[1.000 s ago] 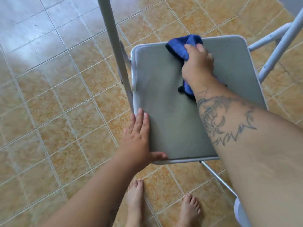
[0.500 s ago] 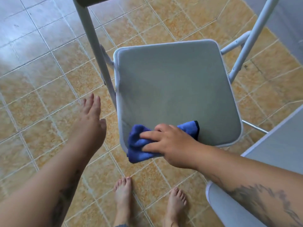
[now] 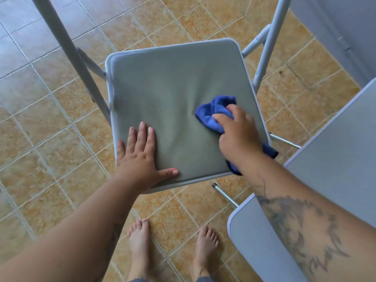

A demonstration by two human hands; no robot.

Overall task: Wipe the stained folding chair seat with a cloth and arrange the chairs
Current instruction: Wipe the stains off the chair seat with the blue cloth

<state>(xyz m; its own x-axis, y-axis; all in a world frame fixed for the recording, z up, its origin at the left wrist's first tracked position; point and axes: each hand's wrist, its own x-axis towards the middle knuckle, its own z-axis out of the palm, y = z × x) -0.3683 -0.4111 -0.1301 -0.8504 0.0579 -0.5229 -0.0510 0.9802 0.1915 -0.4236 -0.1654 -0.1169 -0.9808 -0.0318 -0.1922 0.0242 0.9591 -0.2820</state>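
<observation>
A grey padded folding chair seat [image 3: 173, 86] fills the middle of the head view, carried on a pale metal frame [image 3: 264, 47]. My right hand [image 3: 238, 135] presses a bunched blue cloth [image 3: 213, 110] onto the seat's right half; a corner of the cloth hangs past the seat's near right edge. My left hand [image 3: 140, 157] lies flat with fingers spread on the seat's near left corner, thumb along the front edge, holding nothing.
A second grey chair seat [image 3: 333, 159] stands close at the lower right, under my right forearm. The floor is orange-brown tile [image 3: 50, 129]. My bare feet [image 3: 140, 243] stand just in front of the chair. A grey wall [image 3: 345, 27] is at the upper right.
My right hand slid the cloth from the seat's near left edge to its right half. My left hand came down from beside the chair and now rests flat on the seat's near left corner.
</observation>
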